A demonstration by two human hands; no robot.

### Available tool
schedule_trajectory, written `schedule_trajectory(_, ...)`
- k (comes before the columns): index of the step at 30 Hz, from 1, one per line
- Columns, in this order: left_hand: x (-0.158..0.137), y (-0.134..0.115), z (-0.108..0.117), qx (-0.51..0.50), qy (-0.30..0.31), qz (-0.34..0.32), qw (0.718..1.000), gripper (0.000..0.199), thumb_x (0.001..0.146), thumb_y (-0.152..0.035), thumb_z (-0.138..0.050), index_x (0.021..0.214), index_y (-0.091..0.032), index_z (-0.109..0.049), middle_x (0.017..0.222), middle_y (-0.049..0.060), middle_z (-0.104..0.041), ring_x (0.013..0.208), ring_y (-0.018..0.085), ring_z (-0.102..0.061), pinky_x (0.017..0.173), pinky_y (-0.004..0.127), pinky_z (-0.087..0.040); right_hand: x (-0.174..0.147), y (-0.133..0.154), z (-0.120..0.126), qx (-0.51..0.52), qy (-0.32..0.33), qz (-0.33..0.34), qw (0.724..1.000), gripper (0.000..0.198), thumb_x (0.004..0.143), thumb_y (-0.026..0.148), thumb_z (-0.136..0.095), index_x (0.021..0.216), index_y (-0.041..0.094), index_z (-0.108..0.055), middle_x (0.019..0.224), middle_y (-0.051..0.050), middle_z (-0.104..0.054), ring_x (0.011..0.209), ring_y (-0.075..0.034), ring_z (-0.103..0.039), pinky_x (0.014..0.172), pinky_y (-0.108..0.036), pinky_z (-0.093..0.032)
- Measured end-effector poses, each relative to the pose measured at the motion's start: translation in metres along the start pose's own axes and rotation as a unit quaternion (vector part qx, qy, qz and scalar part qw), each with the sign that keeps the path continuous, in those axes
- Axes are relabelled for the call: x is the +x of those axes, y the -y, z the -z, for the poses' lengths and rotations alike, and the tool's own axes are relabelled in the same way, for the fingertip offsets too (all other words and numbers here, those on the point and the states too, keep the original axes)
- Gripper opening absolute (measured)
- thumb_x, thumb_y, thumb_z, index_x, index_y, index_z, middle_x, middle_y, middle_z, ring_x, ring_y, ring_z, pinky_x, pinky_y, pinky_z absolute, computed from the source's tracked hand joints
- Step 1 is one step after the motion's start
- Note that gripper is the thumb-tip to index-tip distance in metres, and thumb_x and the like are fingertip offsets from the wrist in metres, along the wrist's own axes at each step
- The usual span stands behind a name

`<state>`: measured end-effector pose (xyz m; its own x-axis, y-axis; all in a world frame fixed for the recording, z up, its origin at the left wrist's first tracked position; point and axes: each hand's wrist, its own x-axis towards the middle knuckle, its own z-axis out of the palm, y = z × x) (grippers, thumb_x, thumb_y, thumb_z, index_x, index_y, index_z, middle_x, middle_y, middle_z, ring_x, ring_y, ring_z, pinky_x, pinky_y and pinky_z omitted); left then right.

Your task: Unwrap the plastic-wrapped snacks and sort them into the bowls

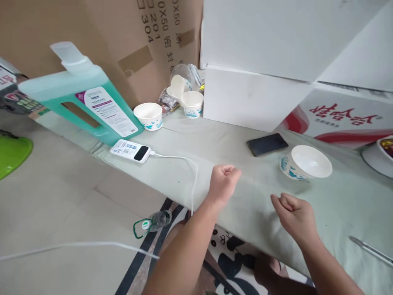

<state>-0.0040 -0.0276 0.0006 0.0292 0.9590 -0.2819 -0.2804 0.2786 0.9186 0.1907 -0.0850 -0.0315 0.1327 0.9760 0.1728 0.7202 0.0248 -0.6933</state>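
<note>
My left hand [225, 185] is closed in a fist over the front part of the cloth-covered table [215, 139], thumb side up. My right hand [295, 216] makes a second fist, lower and to the right. A gap separates the two, and nothing shows in either one. Nearest to my right hand is a white paper bowl [311, 162] with a blue pattern. Just behind it lies a dark phone [267, 144]. Left of my left hand, a white cable [196, 176] runs from a white power bank [130, 150] over the table edge.
A large jug of green liquid [82, 102] stands at the left. Paper bowls [148, 116] and paper cups [192, 103] sit at the back. White boxes [242, 98] line the rear. A metal utensil [371, 249] lies at right. A plastic bottle [161, 220] is below the table edge.
</note>
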Motion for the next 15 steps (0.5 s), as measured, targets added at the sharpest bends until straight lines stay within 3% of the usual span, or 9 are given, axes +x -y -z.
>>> schedule_trajectory(6,0.013,-0.021,0.035,-0.179,-0.102,0.049,0.977,0.043,0.069,-0.024,-0.061,0.055,-0.023,-0.021,0.047,-0.011,-0.013,0.041,0.004,-0.012,0.04,0.022,-0.01,0.073,0.068,-0.043,-0.04,0.059,0.136,0.988,0.045,0.082,0.038,-0.05,0.059,0.025,-0.013,0.054,0.006,-0.013,0.051,-0.011,-0.014,0.046,-0.029,-0.02)
schedule_trajectory(10,0.02,-0.027,0.051,-0.237,-0.118,0.076,0.961,0.04,0.068,-0.026,-0.062,0.055,-0.023,-0.024,0.045,-0.011,-0.018,0.038,0.004,-0.015,0.038,0.022,-0.012,0.14,0.118,-0.084,-0.059,0.065,0.203,0.975,0.039,0.077,0.031,-0.051,0.058,0.025,-0.017,0.05,0.007,-0.018,0.052,-0.011,-0.016,0.049,-0.028,-0.022)
schedule_trajectory(13,0.023,-0.027,0.056,-0.244,-0.102,0.088,0.96,0.041,0.068,-0.027,-0.063,0.055,-0.023,-0.025,0.045,-0.01,-0.02,0.038,0.004,-0.017,0.038,0.022,-0.013,0.189,0.148,-0.119,-0.078,0.073,0.225,0.968,0.025,0.072,0.025,-0.054,0.061,0.025,-0.032,0.049,0.006,-0.036,0.049,-0.011,-0.026,0.053,-0.028,-0.028)
schedule_trajectory(15,0.027,-0.026,0.058,-0.237,-0.094,0.102,0.962,0.042,0.067,-0.028,-0.063,0.055,-0.023,-0.023,0.045,-0.01,-0.019,0.039,0.004,-0.016,0.039,0.022,-0.011,0.222,0.164,-0.141,-0.089,0.074,0.243,0.963,0.009,0.072,0.021,-0.056,0.072,0.024,-0.047,0.061,0.003,-0.055,0.052,-0.012,-0.039,0.058,-0.029,-0.035)
